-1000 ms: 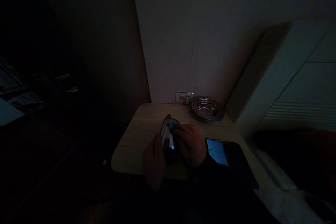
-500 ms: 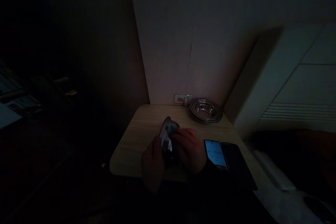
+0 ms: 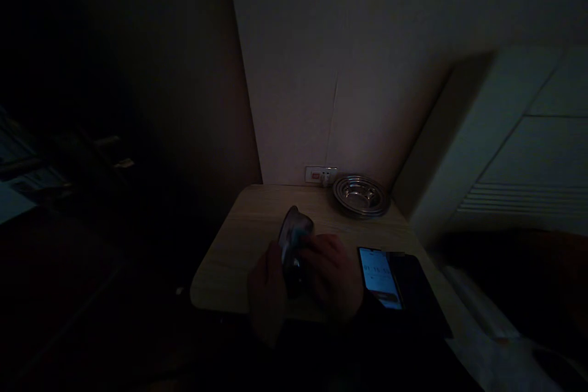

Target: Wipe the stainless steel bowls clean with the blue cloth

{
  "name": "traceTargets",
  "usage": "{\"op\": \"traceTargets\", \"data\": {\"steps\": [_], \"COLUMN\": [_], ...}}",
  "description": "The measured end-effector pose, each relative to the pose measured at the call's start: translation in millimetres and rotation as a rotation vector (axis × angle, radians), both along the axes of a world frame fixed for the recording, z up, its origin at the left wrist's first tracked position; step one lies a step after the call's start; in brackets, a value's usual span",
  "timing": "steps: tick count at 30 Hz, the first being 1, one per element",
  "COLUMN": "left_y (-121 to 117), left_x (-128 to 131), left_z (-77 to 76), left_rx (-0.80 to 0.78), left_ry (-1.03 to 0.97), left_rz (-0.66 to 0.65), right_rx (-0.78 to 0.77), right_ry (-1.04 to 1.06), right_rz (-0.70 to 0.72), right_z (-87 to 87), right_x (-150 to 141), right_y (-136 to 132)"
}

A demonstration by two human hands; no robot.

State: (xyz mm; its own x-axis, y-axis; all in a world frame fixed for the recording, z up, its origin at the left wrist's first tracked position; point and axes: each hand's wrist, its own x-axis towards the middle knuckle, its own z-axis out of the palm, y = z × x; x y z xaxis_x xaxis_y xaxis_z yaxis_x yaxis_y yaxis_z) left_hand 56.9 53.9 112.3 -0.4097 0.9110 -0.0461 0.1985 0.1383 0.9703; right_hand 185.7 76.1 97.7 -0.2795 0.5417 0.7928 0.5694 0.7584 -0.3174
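Observation:
In the dim light, my left hand [image 3: 266, 288] grips the near left edge of a shiny metal bowl [image 3: 288, 234], which is tilted up over the table. My right hand [image 3: 334, 272] has its fingers closed on a small light-blue cloth [image 3: 298, 235] and presses it against the bowl's inner face. Whether the blue piece is thin cloth or sponge is hard to make out. The bowl's lower part lies in deep shadow between my hands.
A stack of metal bowls [image 3: 361, 196] stands at the back right of the wooden table [image 3: 229, 245], near a wall socket [image 3: 320, 174]. To the right, a lit phone [image 3: 380, 278] showing a timer lies beside a dark flat item [image 3: 420, 294]. A white panelled surface [image 3: 528, 153] rises at right.
My right hand has shifted slightly nearer to me with the blue cloth, along the bowl's inside. My left hand keeps its hold, and the bowl stays almost in place.

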Motion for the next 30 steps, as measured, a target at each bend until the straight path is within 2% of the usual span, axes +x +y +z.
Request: {"op": "traceTargets", "data": {"steps": [5, 9, 13, 18, 22, 26, 30], "left_y": [-2, -5, -7, -8, -7, -7, -9], "left_x": [1, 0, -1, -3, -7, -12, -15], "left_z": [-1.4, -6.5, -9.4, -11.7, -18.0, -24.3, -25.6], "left_rx": [-0.022, -0.045, 0.017, 0.035, -0.002, -0.009, 0.011], "left_ry": [-0.075, -0.045, -0.023, -0.043, -0.032, -0.044, -0.029], "left_rz": [-0.016, -0.003, -0.015, -0.009, 0.004, 0.050, 0.022], "right_rx": [0.034, 0.078, 0.004, -0.007, -0.090, -0.036, -0.163], "right_ry": [-0.024, -0.134, -0.085, -0.158, -0.094, -0.142, 0.005], "right_rz": [-0.041, 0.032, -0.010, 0.091, -0.013, 0.066, 0.025], "right_z": [4.9, 12.4, 16.4, 16.2, 18.8, 15.4, 8.5], "right_x": [-5, -6, -2, -1, -8, -16, -11], "right_y": [-4, -2, 4, 2, 1, 1, 13]}}
